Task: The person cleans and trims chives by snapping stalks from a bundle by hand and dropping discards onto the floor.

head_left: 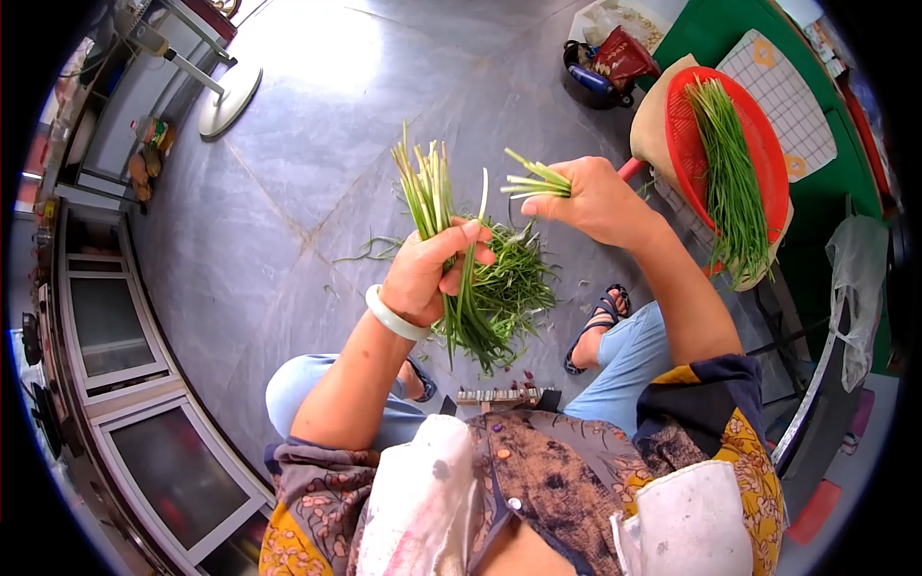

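Note:
My left hand (421, 274), with a pale bangle at the wrist, is closed around a bunch of garlic chives (424, 187). Their pale stem ends point up and away, while the green leaves hang below the hand. One stalk stands apart near the thumb. To the right, my right hand (600, 202) pinches a few short, pale chive stems (540, 182) whose ends stick out leftward; the rest of them is hidden by the hand. Beneath both hands a heap of loose green leaves (514, 278) lies on the floor.
A red basket (687, 144) with long green chives (725, 182) rests at the right beside a green table (687, 34). Behind it stands a dark pot (586, 88) with packets. A fan base (230, 101) is far left; glass-fronted cabinets (139, 384) line the left side.

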Demonstrator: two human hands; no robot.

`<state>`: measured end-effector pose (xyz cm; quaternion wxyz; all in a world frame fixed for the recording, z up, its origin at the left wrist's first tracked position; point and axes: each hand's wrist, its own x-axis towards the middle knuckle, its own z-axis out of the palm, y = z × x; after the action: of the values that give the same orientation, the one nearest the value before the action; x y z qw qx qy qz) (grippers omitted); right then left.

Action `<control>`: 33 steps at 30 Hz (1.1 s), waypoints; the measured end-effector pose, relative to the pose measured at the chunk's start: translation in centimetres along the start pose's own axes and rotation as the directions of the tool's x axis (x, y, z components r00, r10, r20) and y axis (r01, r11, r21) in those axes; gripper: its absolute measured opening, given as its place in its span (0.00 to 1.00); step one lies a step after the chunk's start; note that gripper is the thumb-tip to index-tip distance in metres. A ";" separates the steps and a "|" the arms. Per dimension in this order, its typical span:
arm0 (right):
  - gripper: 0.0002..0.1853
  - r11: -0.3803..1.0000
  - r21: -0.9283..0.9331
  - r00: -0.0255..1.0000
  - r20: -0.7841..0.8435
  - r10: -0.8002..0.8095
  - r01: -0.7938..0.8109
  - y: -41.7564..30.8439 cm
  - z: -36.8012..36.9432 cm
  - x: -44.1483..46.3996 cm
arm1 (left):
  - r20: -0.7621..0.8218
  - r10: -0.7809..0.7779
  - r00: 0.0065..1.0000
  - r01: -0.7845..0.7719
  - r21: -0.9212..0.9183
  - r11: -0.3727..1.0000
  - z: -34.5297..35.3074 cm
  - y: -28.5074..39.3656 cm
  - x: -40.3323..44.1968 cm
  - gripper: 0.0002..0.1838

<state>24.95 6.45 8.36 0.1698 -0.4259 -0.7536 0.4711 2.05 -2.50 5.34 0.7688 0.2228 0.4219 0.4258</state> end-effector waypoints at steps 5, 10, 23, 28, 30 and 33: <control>0.12 0.941 0.316 0.992 -0.063 -0.105 0.120 -0.8 2.3 0.2 | 0.013 0.005 1.000 -0.006 0.019 1.000 0.2 0.5 0.2 0.11; 0.10 0.787 0.615 0.996 -0.032 0.084 -0.047 -2.4 5.2 0.2 | 0.051 0.019 0.998 -0.019 0.005 1.000 0.8 0.1 1.1 0.11; 0.10 0.454 0.806 0.826 -0.516 0.226 0.379 0.8 -2.7 2.3 | 0.205 -0.153 0.967 0.148 0.043 0.988 -0.2 -0.6 1.6 0.12; 0.11 0.460 0.761 0.766 -0.599 0.232 0.456 1.0 -4.9 1.7 | 0.241 -0.172 0.955 0.169 0.029 0.985 -0.5 -0.9 1.7 0.12; 0.11 0.446 0.757 0.763 -0.609 0.217 0.478 1.5 -5.7 1.5 | 0.257 -0.175 0.950 0.174 0.026 0.984 -0.7 -0.9 1.7 0.12; 0.10 0.426 0.734 0.749 -0.640 0.174 0.528 2.2 -7.3 1.1 | 0.278 -0.178 0.944 0.179 0.024 0.984 -1.1 -0.8 1.5 0.11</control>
<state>30.16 11.91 9.92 0.6612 -0.3132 -0.3290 0.5970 1.95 -1.67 3.46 0.8562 0.2409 0.3273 0.3190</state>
